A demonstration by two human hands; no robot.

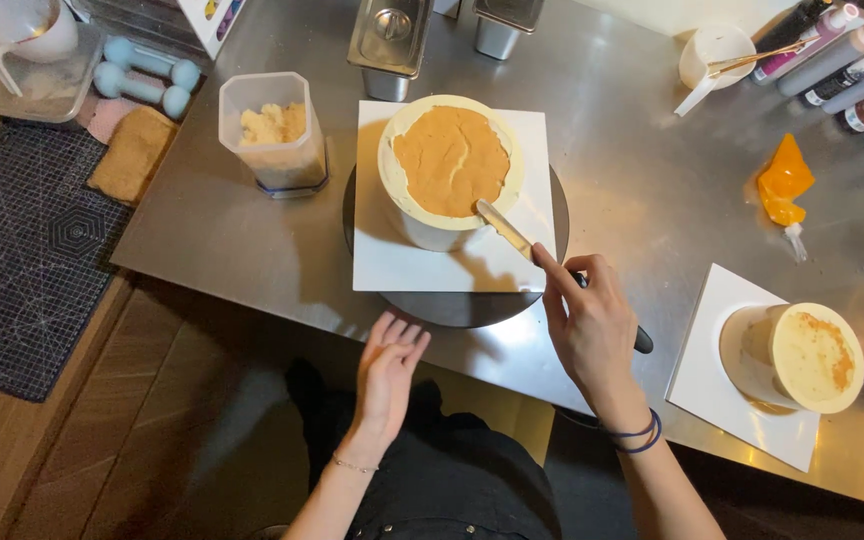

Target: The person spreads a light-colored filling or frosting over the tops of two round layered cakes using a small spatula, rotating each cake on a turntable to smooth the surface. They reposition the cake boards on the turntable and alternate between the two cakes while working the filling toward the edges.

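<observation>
**Spatula on the cake top, steel table**

The right hand (592, 325) closes its fingers around the dark handle of a spatula (505, 231), with the index finger stretched along the flat metal blade. The blade tip lies on the edge of the cake (450, 165), at its lower right side. The end of the handle shows behind the hand; the middle of it is hidden in the grip.

The cake is round, with pale cream sides and a smooth brown-orange layer spread on top, with a thin line across it. It stands on a square white board (392, 265), and the board lies on a round dark turntable (452, 308), mostly covered by the board.

The left hand (387, 375) is open, fingers together and slightly bent, holding nothing. Its fingertips are at the turntable rim; I cannot tell if they touch it.

The table (642, 170) is brushed steel with soft reflections. Left of the cake stands a clear plastic tub (274, 135) with pale crumbs inside. At the right, a second cake (797, 357) sits on another white board, cream coloured with a rough orange patch on top. Above it lies an orange piping bag (784, 185), wrinkled and soft. Bottles (852, 60) at the upper right corner are cut off by the frame.
</observation>
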